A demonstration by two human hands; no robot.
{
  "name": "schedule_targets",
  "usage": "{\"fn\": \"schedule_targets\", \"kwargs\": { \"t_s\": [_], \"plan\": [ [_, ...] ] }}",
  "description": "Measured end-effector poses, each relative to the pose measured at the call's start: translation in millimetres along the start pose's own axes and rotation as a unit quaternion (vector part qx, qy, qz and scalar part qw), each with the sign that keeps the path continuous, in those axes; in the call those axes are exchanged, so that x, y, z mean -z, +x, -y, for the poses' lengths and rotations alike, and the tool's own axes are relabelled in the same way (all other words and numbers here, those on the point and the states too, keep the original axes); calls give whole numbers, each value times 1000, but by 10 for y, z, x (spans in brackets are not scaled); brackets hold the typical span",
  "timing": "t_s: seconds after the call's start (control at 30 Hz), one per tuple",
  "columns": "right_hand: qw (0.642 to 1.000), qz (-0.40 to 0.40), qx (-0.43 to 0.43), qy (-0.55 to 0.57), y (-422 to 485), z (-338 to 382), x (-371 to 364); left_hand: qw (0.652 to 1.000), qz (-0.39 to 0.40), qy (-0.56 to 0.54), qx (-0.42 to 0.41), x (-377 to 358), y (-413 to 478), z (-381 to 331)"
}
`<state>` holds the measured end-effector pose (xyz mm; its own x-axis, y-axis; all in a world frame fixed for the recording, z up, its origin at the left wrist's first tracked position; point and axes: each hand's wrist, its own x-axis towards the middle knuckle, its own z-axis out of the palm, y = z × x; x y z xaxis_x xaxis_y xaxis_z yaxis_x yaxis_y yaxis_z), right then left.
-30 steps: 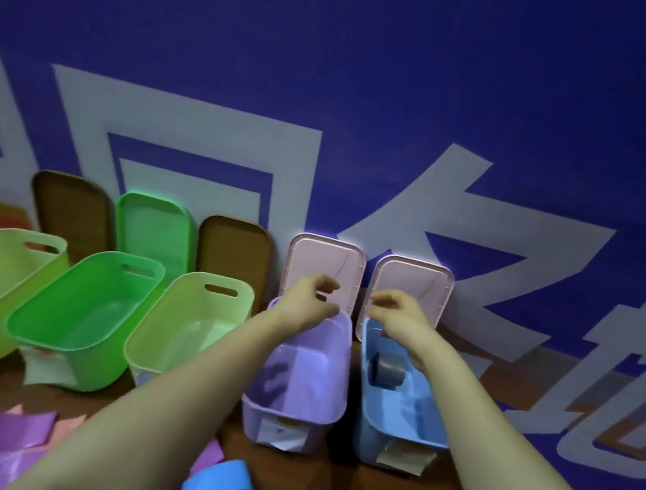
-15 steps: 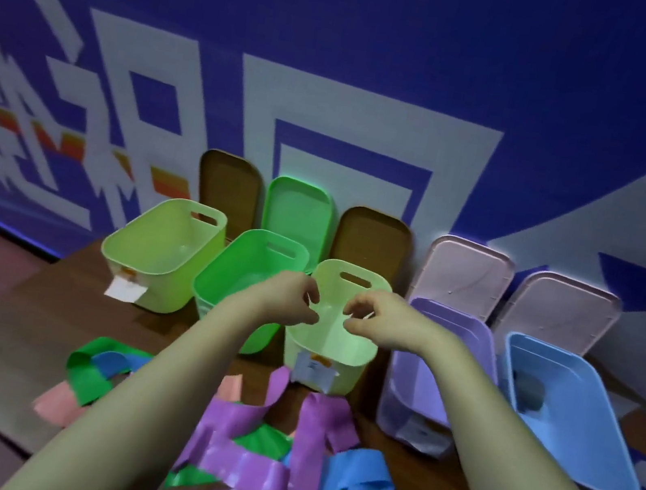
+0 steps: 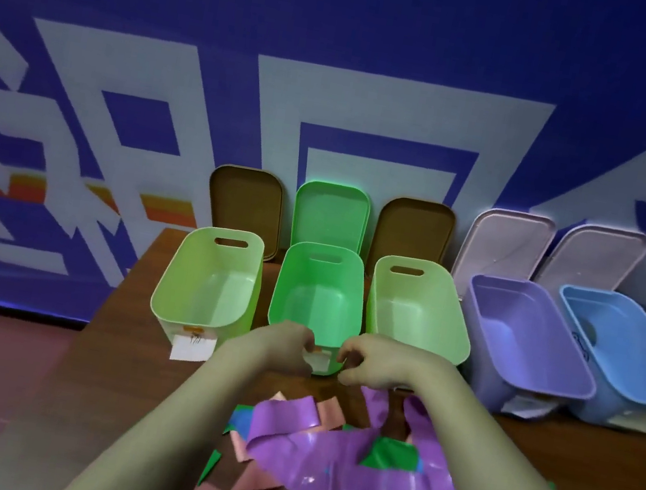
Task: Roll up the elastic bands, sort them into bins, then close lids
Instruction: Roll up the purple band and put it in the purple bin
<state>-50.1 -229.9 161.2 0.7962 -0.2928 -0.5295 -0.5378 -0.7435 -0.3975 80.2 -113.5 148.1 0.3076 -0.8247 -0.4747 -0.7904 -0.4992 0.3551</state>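
Both your hands are empty: the left hand (image 3: 287,346) and right hand (image 3: 367,363) hover side by side with fingers loosely curled, near each other but apart, gripping nothing. They sit just in front of the near wall of the middle green bin (image 3: 318,299), above the far edge of the band pile.

Elastic bands (image 3: 333,477) lie unrolled in a loose heap on the brown table (image 3: 114,359), between your forearms. Purple strips are on top, with green, pink and a little blue showing beneath.

Bins stand in a row at the far side of the table, all open:
- light green bin (image 3: 207,289), far left, white label on its near face
- middle green bin, white label partly hidden behind your hands
- second light green bin (image 3: 416,316), right of middle
- purple bin (image 3: 526,347)
- blue bin (image 3: 627,355), far right, a dim round shape inside; cannot tell what it is

Lids lean upright against the blue printed wall (image 3: 348,35), one behind each bin: brown lid (image 3: 245,202), green lid (image 3: 330,216), second brown lid (image 3: 413,234), two pale pink lids (image 3: 501,244).
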Motion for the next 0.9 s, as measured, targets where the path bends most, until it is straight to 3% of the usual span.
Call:
{"fn": "schedule_targets", "kwargs": {
  "t_s": [0.23, 0.57, 0.9],
  "plan": [
    [998, 28, -40, 27, 75, 75, -432, 998, 51, 7, -19, -280, -75, 225],
    [997, 30, -45, 47, 244, -154, -902, 998, 17, 22, -47, -820, 171, 398],
    [981, -188, 19, 45, 482, -617, -1152, 988, -125, 21, -93, -1193, 643, 319]
  ]
}}
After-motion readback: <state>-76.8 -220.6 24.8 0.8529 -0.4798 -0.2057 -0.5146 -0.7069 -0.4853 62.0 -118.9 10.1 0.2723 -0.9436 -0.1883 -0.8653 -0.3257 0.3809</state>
